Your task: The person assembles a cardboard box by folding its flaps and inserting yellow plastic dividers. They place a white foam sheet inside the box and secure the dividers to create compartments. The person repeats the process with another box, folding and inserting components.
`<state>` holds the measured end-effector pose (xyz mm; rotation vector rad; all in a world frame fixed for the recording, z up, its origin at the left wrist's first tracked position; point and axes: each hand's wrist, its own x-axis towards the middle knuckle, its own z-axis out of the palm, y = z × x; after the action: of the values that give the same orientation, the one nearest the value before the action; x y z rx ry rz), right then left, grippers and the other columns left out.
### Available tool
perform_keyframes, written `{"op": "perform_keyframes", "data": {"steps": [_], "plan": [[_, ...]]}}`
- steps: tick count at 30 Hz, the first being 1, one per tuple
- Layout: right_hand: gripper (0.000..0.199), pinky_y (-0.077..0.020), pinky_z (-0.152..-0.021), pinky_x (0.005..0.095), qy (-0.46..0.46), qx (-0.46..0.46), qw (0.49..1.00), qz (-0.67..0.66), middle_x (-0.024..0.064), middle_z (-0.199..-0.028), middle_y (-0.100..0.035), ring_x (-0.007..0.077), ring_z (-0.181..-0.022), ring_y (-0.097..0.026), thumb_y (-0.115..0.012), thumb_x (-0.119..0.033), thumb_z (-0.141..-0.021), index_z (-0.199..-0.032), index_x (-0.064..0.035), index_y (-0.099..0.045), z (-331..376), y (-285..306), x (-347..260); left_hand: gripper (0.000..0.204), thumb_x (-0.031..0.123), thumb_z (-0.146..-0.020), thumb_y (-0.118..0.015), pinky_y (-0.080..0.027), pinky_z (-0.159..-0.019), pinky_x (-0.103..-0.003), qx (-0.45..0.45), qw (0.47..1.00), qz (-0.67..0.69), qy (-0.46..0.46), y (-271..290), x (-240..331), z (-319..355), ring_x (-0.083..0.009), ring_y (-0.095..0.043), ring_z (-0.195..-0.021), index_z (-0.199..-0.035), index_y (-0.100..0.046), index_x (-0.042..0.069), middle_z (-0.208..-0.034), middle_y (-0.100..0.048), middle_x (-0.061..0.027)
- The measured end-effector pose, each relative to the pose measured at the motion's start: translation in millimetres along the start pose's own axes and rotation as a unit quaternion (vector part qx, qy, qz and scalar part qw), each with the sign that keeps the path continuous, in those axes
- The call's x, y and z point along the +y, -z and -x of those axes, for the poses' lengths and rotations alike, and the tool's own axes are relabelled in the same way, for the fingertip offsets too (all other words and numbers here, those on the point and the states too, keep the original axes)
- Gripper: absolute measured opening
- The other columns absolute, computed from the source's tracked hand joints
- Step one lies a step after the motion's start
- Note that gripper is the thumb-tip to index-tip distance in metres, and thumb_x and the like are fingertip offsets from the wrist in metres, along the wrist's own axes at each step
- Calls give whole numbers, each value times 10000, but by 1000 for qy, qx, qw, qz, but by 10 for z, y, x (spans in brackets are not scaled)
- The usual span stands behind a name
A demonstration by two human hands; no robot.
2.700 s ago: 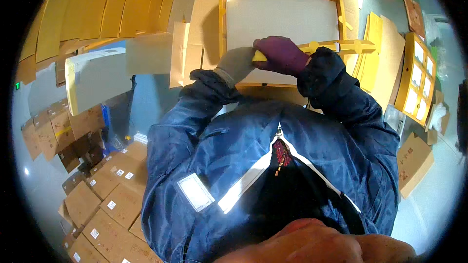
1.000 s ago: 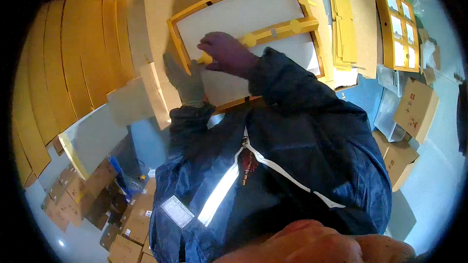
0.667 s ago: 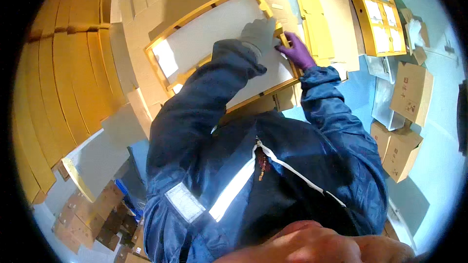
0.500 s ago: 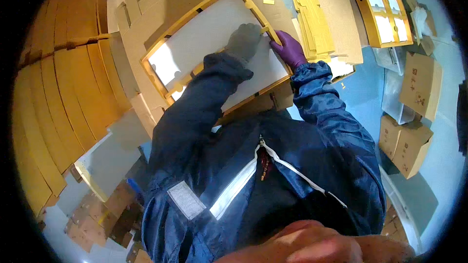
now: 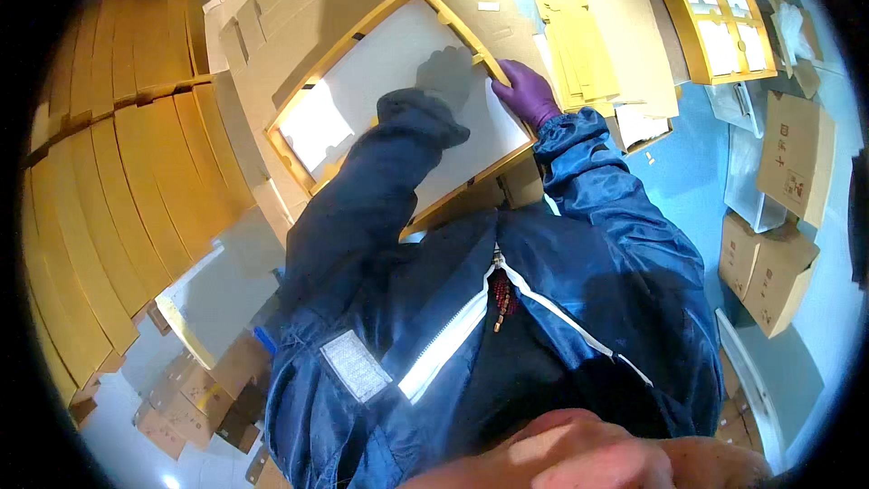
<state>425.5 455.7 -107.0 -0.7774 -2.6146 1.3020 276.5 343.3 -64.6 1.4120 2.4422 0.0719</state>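
Observation:
A shallow yellow cardboard tray (image 5: pixel 303 101) with a white bottom lies slantwise on flattened brown cardboard in front of me. My right hand (image 5: pixel 529 96), in a purple glove, grips the tray's right wall, the thumb at its inner side. My left arm reaches across the tray, and its dark sleeve covers most of my left hand (image 5: pixel 444 72); a grey shape past the cuff may be the hand or its shadow, and the fingers cannot be made out. Pieces of a yellow divider strip (image 5: pixel 331 168) show inside the tray beside the left sleeve.
Flat yellow cardboard pieces (image 5: pixel 579 45) are stacked right of the tray. Beyond stands a yellow tray with white compartments (image 5: pixel 724 14). Tall rows of yellow cardboard (image 5: pixel 127 181) line the left side. Brown cartons (image 5: pixel 797 154) and clear plastic bins (image 5: pixel 753 190) sit at the right.
My left sleeve and hand sit lower over the tray, and the divider strip is less visible. The right hand keeps its grip, shifted slightly left with the tray's edge.

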Motion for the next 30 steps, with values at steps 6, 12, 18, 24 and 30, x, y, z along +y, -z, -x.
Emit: {"op": "perform_keyframes", "data": {"steps": [6, 12, 18, 24, 30], "plan": [[432, -490, -942, 387, 5, -4, 1000, -9, 145, -1211, -645, 336, -1105, -616, -609, -283, -891, -1283, -101, -605, 10, 20, 0, 260, 249, -964, -530, -519, -875, -477, -70, 997, -5, 26, 119, 38, -120, -376, -617, -1048, -1134, -587, 60, -1129, -620, -181], [414, -496, -911, 450, 4, -30, 1000, 1, 170, -1134, -655, 354, -1068, -620, -623, -281, -877, -1240, -81, -610, -16, 49, -11, 262, 226, -970, -504, -514, -894, -486, -88, 996, -13, 30, 174, 59, -143, -392, -629, -1053, -1140, -579, 40, -1120, -638, -203], [321, -513, -819, 464, -5, -43, 996, 81, 167, -1017, -686, 384, -939, -646, -623, -295, -889, -1147, -110, -662, -66, 133, -126, 284, 233, -974, -493, -524, -901, -486, -161, 984, -33, 72, 333, 154, -205, -390, -650, -1077, -1177, -583, 56, -1138, -671, -199], [227, -513, -808, 483, -46, -42, 994, 91, 195, -981, -683, 391, -939, -654, -607, -230, -867, -1001, -56, -663, -67, 129, -191, 310, 259, -981, -495, -519, -917, -474, -170, 984, -32, 52, 452, 296, -205, -374, -659, -1076, -1184, -614, 57, -1139, -680, -207], [176, -528, -789, 499, -48, -41, 987, 150, 224, -953, -688, 412, -912, -666, -587, -168, -865, -922, -26, -672, -75, 104, -317, 334, 259, -978, -503, -510, -913, -477, -174, 977, -72, 103, 661, 434, -123, -399, -655, -1063, -1207, -641, 59, -1150, -677, -224]]}}
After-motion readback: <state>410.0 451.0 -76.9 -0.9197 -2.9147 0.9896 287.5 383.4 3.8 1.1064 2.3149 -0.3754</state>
